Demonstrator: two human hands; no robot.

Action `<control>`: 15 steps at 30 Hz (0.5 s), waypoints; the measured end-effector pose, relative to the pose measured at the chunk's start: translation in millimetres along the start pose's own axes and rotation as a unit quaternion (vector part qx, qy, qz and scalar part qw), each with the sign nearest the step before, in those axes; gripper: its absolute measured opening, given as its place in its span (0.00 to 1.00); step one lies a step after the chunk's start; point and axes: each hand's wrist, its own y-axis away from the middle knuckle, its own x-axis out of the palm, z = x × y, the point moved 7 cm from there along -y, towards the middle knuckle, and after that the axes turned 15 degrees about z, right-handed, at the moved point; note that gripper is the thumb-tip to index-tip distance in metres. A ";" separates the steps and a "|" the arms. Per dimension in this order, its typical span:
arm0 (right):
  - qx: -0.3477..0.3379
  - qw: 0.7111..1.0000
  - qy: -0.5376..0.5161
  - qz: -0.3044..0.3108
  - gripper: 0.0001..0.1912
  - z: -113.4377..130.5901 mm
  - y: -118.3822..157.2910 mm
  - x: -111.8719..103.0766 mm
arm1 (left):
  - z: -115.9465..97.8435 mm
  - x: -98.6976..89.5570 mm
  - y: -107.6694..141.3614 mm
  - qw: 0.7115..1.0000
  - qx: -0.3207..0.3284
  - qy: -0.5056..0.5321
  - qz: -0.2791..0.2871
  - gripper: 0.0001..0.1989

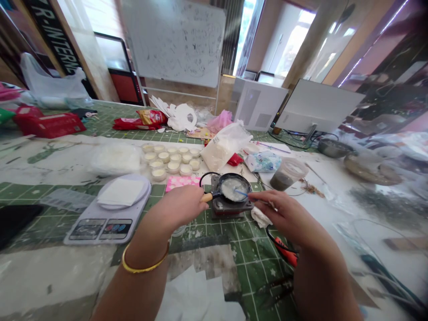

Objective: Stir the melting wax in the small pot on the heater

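My left hand [182, 205] is closed round the wooden handle [207, 196] of a small dark frying pan [249, 183]. The pan rests on a small electric hot plate [228, 209]. Inside it lies whitish, partly clear wax-like stuff [230, 187]. Between the fingertips of my right hand [279, 209] is a thin blue stick [241, 192], its far end dipping into the pan. A crumpled white cloth or tissue [261, 217] lies just below my right fingers.
Several small cups of pale wax [174, 166] stand behind the pan, beside an open bag of white material [220, 147]. A kitchen scale [133, 218] with white paper sits at left. At right are a plastic tub [289, 174], cables, and pliers [276, 287] near the front.
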 end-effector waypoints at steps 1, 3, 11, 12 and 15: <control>-0.024 0.999 -0.012 0.017 0.17 2.8 -0.3 2.6 | 0.1 -0.1 0.2 1.000 -0.001 0.001 0.000 0.16; -0.024 1.000 -0.015 0.011 0.17 1.9 -0.4 1.7 | 0.2 -0.5 0.8 1.000 -0.002 0.003 -0.001 0.17; -0.026 0.999 -0.034 0.033 0.18 2.0 -5.0 7.4 | -1.4 -0.5 1.3 1.000 0.001 0.005 -0.004 0.15; -0.017 0.999 -0.032 0.031 0.18 0.8 -5.6 7.6 | -1.3 -0.5 1.1 1.000 0.000 0.005 -0.005 0.15; 0.044 0.999 -0.008 -0.023 0.19 -6.6 -5.7 1.7 | -0.9 -0.2 0.5 1.000 -0.003 0.000 -0.003 0.15</control>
